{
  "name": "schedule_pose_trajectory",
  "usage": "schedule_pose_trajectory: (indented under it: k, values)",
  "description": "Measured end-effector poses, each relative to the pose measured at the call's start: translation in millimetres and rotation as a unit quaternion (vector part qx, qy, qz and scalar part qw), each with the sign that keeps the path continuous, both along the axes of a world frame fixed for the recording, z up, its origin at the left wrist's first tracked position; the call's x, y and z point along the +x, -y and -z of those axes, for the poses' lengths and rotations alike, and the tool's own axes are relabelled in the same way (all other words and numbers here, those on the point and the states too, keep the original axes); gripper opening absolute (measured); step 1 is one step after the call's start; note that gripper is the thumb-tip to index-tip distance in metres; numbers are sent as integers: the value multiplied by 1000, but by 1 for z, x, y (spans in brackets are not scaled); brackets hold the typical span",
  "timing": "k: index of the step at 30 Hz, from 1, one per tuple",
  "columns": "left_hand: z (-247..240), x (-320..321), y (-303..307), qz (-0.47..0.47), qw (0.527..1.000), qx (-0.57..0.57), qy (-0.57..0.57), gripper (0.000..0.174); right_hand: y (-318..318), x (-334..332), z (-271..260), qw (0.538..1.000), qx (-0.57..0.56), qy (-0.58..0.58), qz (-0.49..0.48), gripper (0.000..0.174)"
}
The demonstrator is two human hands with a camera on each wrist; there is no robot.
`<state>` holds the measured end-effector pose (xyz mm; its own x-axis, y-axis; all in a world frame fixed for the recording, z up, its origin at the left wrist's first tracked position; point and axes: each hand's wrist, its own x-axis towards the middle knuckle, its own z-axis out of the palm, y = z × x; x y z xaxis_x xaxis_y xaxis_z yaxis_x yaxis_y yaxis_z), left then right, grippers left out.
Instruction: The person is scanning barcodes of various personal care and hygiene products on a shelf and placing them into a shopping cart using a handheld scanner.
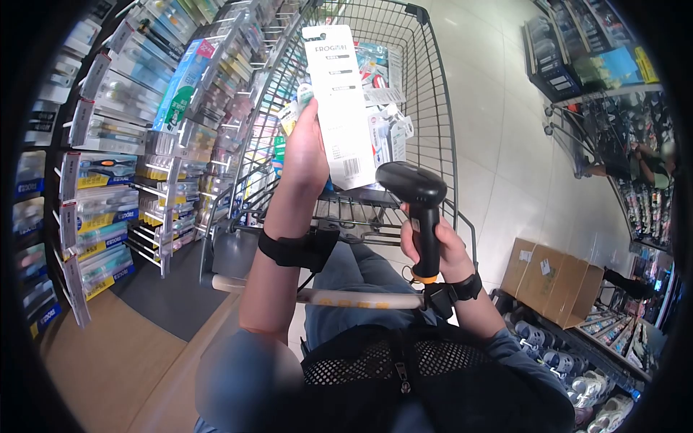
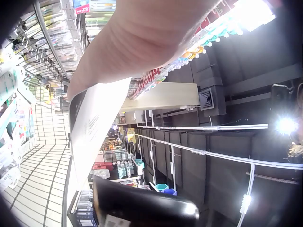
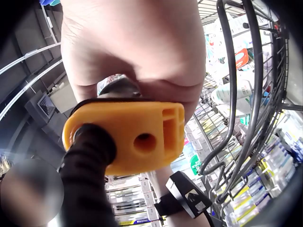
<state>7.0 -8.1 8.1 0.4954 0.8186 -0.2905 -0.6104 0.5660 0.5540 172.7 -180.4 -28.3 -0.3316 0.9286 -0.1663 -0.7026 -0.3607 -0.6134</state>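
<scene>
My left hand (image 1: pixel 306 155) holds a white toothbrush-style package card (image 1: pixel 338 108) by its left edge, tilted slightly, with its printed back and barcode facing up. In the left wrist view the card (image 2: pixel 99 118) hangs below that hand. My right hand (image 1: pixel 453 252) grips the handle of a black barcode scanner (image 1: pixel 415 184), fingers wrapped round it. The scanner's head is right at the card's lower right corner, near the barcode. Its orange base (image 3: pixel 125 135), with a black cable (image 3: pixel 87 175) running from it, fills the middle of the right wrist view.
A wire shopping cart (image 1: pixel 446 108) stands in front, its handle bar (image 1: pixel 361 298) before my body. Several packages (image 1: pixel 390 137) lie in it. Racks of packaged toothbrushes (image 1: pixel 108 177) line the left. A cardboard box (image 1: pixel 552 281) and shoes (image 1: pixel 588 390) are at the right.
</scene>
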Motion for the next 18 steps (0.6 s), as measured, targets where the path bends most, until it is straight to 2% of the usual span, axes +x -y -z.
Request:
schedule_pose_trajectory:
  k: [1,5,9,10,11,14,15,16,18]
  values:
    - [1,0,0,-1,1000,1,0,42,-1,0,0,1000,1,0,-1,60]
    - [7,-1,-2,23,999,-25,14,43,-6,-3,0,971,-202,71,110,28]
    - [27,-1,-2,65,997,-8,37,43,-7,-1,4,955,-273,32,115,29]
    - [28,-2,-3,82,996,5,38,46,-7,-3,2,957,-268,29,109,29]
    - [28,-2,-3,99,994,-11,50,58,-7,-4,0,954,-273,50,112,32]
    - [22,-5,-5,124,992,-13,36,63,-8,-4,0,956,-265,63,106,34]
    - [23,-7,-8,131,991,-11,13,73,-8,-5,0,954,-272,62,110,34]
    - [24,-10,-7,128,992,-4,6,73,-7,-5,0,952,-279,60,115,33]
    - [24,-10,-9,130,970,96,-181,73,-8,-5,-2,957,-262,52,114,32]
